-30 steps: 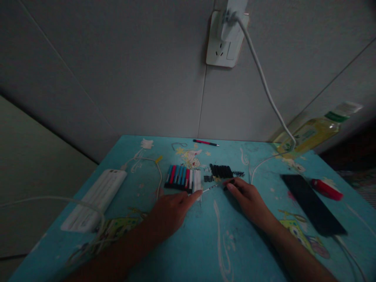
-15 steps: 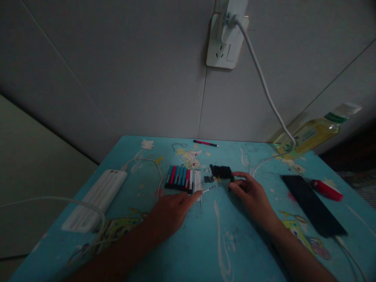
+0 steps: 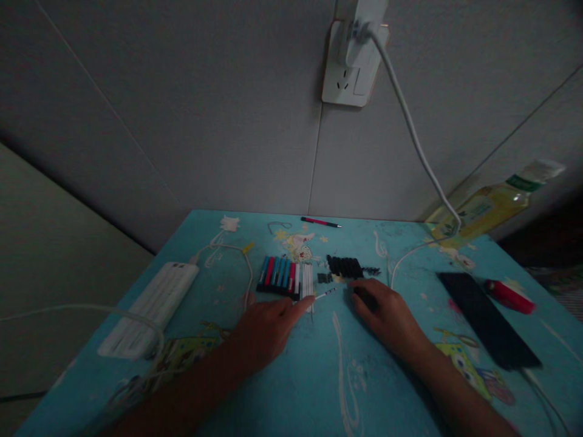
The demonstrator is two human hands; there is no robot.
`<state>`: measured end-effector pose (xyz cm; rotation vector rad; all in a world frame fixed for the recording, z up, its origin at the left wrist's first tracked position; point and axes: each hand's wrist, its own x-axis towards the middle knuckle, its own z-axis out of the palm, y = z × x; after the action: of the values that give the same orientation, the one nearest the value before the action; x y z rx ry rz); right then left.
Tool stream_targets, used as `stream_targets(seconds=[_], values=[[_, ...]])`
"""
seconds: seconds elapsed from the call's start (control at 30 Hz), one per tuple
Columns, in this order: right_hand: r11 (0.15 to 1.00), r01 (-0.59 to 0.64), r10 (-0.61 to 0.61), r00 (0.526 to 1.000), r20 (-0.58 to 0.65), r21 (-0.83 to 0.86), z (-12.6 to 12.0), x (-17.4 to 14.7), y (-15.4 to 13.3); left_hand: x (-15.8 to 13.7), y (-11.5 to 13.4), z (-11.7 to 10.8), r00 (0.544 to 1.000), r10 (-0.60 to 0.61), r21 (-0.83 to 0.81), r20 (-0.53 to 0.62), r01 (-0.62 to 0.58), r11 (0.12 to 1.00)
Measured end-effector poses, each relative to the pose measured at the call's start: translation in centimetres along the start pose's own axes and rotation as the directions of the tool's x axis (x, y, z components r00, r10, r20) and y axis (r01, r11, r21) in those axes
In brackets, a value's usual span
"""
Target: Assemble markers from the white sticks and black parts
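Note:
My left hand [image 3: 268, 328] is closed in a pinch around a thin white pen refill [image 3: 326, 293], whose dark-marked end points right. Just beyond it lie several white refills [image 3: 308, 280] side by side. Left of these is a row of blue, red and white pen barrels [image 3: 279, 274] with black ends toward me. My right hand [image 3: 387, 315] is curled shut on a small black tubular piece [image 3: 365, 297], partly hidden by the fingers. Behind that hand lies a row of black pen parts [image 3: 345, 267], with small dark bits [image 3: 325, 278] to its left and thin dark pieces [image 3: 371, 271] to its right.
A red and black pen [image 3: 321, 222] lies near the wall. At left is a white power bank [image 3: 150, 309] with cables. To the right are a dark phone [image 3: 487, 318], a red object [image 3: 510, 297] and a leaning bottle of yellow liquid [image 3: 492, 209]. A cable hangs from the wall socket [image 3: 350, 85].
My right hand has drawn back from the row of black parts, toward me, with a black piece in its fingers. The left hand stays in place with the refill.

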<state>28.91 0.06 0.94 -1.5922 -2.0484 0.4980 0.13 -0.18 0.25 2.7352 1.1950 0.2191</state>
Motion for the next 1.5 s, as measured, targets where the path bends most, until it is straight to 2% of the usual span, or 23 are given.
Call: stream_targets(seconds=[0.3,0.63,0.73,0.83,1.0,1.13,1.5], values=[[0.984,-0.002,0.015,0.997,0.071,-0.175,-0.5,-0.2,0.2,0.0,-0.1,0.1,1.000,-0.007,-0.008,0.020,0.007,1.000],[0.948,-0.042,0.045,0.999,0.002,-0.316,-0.6,-0.2,0.6,0.0,0.1,0.0,1.000,-0.014,-0.025,0.026,0.014,1.000],[0.962,-0.007,-0.012,0.998,-0.066,-0.273,-0.6,-0.2,0.4,0.0,0.3,-0.2,1.000,-0.025,-0.016,0.017,0.025,1.000],[0.984,0.093,-0.112,0.986,-0.124,-0.151,-0.4,-0.5,-0.4,0.0,0.3,-0.1,0.999,-0.030,-0.019,0.032,0.031,0.999],[0.966,0.248,-0.249,0.968,-0.012,-0.072,0.7,-1.2,-2.1,-0.1,0.2,0.1,0.999,0.012,-0.025,0.053,-0.011,1.000],[0.965,0.260,-0.258,0.965,0.038,-0.042,1.0,-1.1,-2.2,-0.2,0.4,0.1,0.997,0.047,-0.021,0.069,-0.045,0.999],[0.980,0.201,-0.201,0.979,-0.011,0.002,0.3,-0.5,-1.7,-0.1,0.4,-0.3,0.996,0.039,-0.009,0.077,-0.039,0.999]])
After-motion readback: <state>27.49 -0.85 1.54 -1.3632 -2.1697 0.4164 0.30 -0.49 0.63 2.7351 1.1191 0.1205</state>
